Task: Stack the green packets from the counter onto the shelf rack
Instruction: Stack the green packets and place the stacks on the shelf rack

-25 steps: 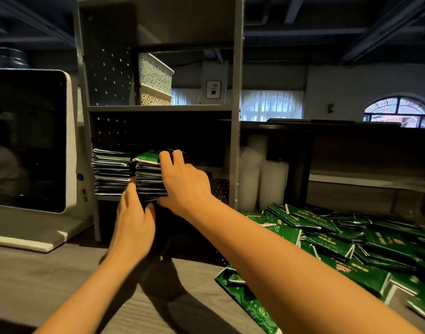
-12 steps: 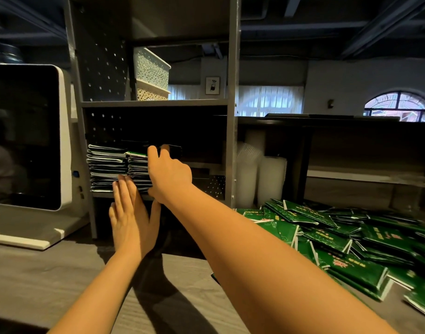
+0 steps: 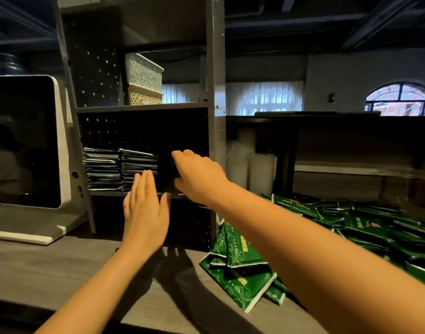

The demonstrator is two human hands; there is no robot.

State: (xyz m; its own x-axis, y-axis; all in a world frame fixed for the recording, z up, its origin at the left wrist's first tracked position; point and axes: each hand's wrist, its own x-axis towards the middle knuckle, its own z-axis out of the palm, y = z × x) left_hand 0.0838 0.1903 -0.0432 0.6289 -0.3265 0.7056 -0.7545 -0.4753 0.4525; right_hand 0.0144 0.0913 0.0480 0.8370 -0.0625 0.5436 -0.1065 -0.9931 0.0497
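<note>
Two stacks of green packets (image 3: 139,168) lie side by side on the lower shelf of the grey shelf rack (image 3: 216,131). My left hand (image 3: 145,213) is flat with its fingers straight, and the fingertips touch the front of the right-hand stack. My right hand (image 3: 198,177) reaches into the shelf just right of that stack, fingers above and thumb below, curved around a dark, shadowed spot. Whether it holds anything there is hidden by shadow. A large loose heap of green packets (image 3: 240,268) covers the counter (image 3: 62,273) to the right, under my right forearm.
A white-framed screen on a stand (image 3: 26,141) sits at the left of the rack. Two patterned baskets (image 3: 144,80) stand on the upper shelf. Stacks of clear plastic cups (image 3: 252,167) stand right of the rack post.
My right hand has slid from the side of the second stack to the right, into the shadowed part of the shelf. My left hand has flattened and stayed at the stack's front.
</note>
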